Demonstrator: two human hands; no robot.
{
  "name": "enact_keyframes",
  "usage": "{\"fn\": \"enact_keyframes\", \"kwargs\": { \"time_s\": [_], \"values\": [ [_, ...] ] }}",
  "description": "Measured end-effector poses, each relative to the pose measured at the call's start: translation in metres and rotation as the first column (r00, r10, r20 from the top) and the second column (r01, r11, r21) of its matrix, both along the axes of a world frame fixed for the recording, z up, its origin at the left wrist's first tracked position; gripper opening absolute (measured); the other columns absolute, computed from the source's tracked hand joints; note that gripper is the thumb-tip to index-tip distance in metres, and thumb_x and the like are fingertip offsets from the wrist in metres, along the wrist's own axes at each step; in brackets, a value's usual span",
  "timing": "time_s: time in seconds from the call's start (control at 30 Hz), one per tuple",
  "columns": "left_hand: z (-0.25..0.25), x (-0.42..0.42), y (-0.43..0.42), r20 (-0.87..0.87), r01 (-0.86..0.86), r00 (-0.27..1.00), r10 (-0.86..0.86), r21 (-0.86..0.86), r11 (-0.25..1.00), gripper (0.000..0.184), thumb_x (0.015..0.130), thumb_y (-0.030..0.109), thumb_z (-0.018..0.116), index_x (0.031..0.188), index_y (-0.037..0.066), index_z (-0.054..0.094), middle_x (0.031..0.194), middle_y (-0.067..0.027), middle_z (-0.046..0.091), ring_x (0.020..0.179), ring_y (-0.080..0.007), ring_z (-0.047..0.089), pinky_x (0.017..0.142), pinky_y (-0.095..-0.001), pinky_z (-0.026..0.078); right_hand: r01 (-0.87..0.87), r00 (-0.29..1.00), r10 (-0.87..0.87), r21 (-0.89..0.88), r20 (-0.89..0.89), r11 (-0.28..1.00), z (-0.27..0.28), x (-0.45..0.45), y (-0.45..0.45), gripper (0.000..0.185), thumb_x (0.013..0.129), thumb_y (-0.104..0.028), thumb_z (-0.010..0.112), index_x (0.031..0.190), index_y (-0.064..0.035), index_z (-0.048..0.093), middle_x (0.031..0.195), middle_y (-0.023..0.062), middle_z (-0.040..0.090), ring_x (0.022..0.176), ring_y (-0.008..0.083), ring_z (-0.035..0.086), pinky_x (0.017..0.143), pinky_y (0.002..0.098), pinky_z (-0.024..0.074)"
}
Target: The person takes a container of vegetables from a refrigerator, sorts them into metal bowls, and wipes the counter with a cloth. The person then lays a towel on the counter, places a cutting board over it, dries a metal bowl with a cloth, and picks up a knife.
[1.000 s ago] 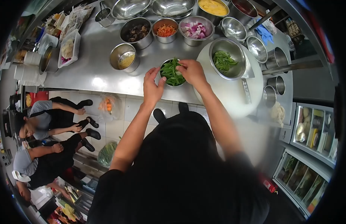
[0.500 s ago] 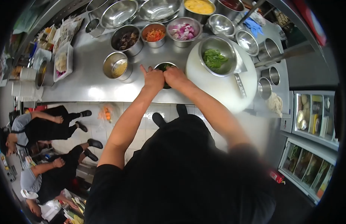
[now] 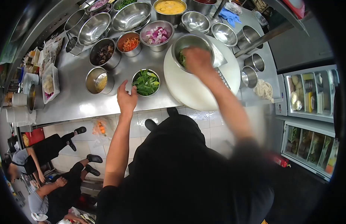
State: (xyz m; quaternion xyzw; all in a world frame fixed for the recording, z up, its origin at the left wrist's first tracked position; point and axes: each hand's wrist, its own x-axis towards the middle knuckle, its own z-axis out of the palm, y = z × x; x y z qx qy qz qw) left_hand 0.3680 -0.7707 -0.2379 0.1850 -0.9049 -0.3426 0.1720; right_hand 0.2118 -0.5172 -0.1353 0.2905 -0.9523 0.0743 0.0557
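Observation:
My left hand (image 3: 127,98) has its fingers spread and holds nothing. Its fingertips are beside the left rim of a small steel pot (image 3: 156,88) full of cut green leaves (image 3: 146,83), close to or touching it. My right hand (image 3: 197,60), smeared by motion, reaches into a wide steel bowl (image 3: 175,39) on a round white cutting board (image 3: 188,93). A few green leaves (image 3: 182,58) show beside its fingers; whether it grips any is hidden. Right of the bowl, a cleaver (image 3: 222,76) lies on the board, partly covered by my right forearm.
Steel containers hold minced garlic or similar (image 3: 101,83), dark pieces (image 3: 105,54), orange-red strips (image 3: 130,44), chopped onion (image 3: 157,35) and yellow liquid (image 3: 170,6). Stacked bowls (image 3: 195,21) stand behind. A cloth (image 3: 263,90) lies right. Two people (image 3: 49,149) are at lower left, near a fridge-free aisle.
My hands have parted. The right has moved from the small pot into the wide bowl; the left has opened beside the pot, whose leaves now show heaped. The view has shifted.

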Motion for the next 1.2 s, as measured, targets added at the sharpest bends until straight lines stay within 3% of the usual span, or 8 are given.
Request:
{"fn": "enact_keyframes", "kwargs": {
  "time_s": [0.07,0.13,0.27,0.57,0.7,0.9,0.97,1.2],
  "values": [
    [-0.017,0.002,-0.001,0.079,-0.13,0.989,0.129,0.011,0.991,0.026,0.084,0.01,0.061,0.107,-0.002,0.057,0.098,-0.0235,0.063,0.089,-0.0316,0.064,0.076,-0.0429,0.052,0.026,0.998,-0.02,0.107,-0.054,0.994,-0.01,-0.03,0.028,0.013,0.074,-0.006,0.059,0.085,-0.0037,0.066,0.08,0.0159,0.067,0.078,0.0304,0.067,0.065,0.0404,0.0537],
    [-0.021,-0.01,-0.005,0.329,-0.294,0.943,0.057,0.739,0.606,0.013,0.087,0.006,0.057,0.095,0.001,0.049,0.078,-0.0158,0.061,0.059,-0.0234,0.063,0.05,-0.0339,0.052,-0.001,1.0,0.0,0.268,0.001,0.964,-0.029,-0.049,0.041,0.017,0.076,-0.007,0.06,0.092,-0.0034,0.064,0.08,0.0153,0.067,0.078,0.0308,0.067,0.063,0.0399,0.0535],
    [0.019,-0.003,0.005,0.28,-0.207,0.96,0.019,0.661,0.721,0.014,0.085,0.004,0.054,0.079,0.004,0.042,0.065,-0.0096,0.055,0.043,-0.0152,0.056,0.034,-0.0258,0.041,-0.1,0.995,0.095,0.249,0.032,0.963,-0.006,-0.046,0.057,0.022,0.075,-0.006,0.06,0.096,-0.0061,0.063,0.081,0.014,0.067,0.079,0.03,0.067,0.065,0.0385,0.0533],
    [0.109,-0.009,0.07,0.255,0.02,0.889,-0.379,0.807,0.59,0.01,0.082,0.002,0.054,0.083,0.004,0.045,0.064,-0.0093,0.057,0.046,-0.0152,0.058,0.036,-0.0257,0.043,0.023,0.665,0.413,-0.57,0.622,0.822,0.068,0.007,0.076,0.02,0.072,-0.011,0.065,0.09,-0.0058,0.064,0.077,0.0101,0.064,0.072,0.0217,0.064,0.066,0.0326,0.0491],
    [0.098,-0.025,0.126,0.289,0.053,0.821,-0.492,0.82,0.569,0.01,0.083,0.004,0.054,0.083,0.003,0.045,0.064,-0.0092,0.057,0.048,-0.0157,0.06,0.037,-0.0267,0.046,-0.041,0.953,0.176,-0.47,0.246,0.882,-0.005,-0.033,0.064,0.038,0.069,-0.016,0.073,0.104,-0.0073,0.062,0.091,0.0145,0.066,0.086,0.0291,0.065,0.075,0.0397,0.0517],
    [0.093,-0.04,0.146,0.262,0.073,0.836,-0.482,0.817,0.572,0.012,0.086,0.006,0.055,0.084,0.002,0.044,0.065,-0.0094,0.057,0.049,-0.0156,0.06,0.039,-0.027,0.048,0.011,0.882,0.002,-0.026,0.472,1.0,-0.03,-0.064,0.027,0.06,0.067,-0.019,0.076,0.123,-0.0138,0.054,0.101,0.0178,0.065,0.098,0.0322,0.062,0.084,0.0438,0.0505],
    [0.092,-0.041,0.145,0.255,0.038,0.838,-0.482,0.855,0.517,0.019,0.09,0.014,0.059,0.094,0.0,0.047,0.076,-0.012,0.06,0.053,-0.016,0.06,0.04,-0.0267,0.047,-0.156,0.93,0.202,-0.166,0.308,0.974,-0.04,-0.084,0.045,0.062,0.07,-0.013,0.071,0.128,-0.0111,0.049,0.091,0.0138,0.065,0.083,0.029,0.065,0.077,0.0393,0.0523],
    [0.081,-0.058,0.12,0.236,0.015,0.923,-0.303,0.767,0.642,0.043,0.092,0.03,0.061,0.12,0.002,0.046,0.098,-0.0125,0.061,0.068,-0.0167,0.062,0.055,-0.0264,0.049,0.013,0.658,0.34,-0.462,0.672,0.887,0.013,-0.102,0.07,0.046,0.078,-0.01,0.062,0.124,-0.0123,0.055,0.095,0.0093,0.064,0.08,0.0144,0.061,0.063,0.0299,0.054]
  ]
}}
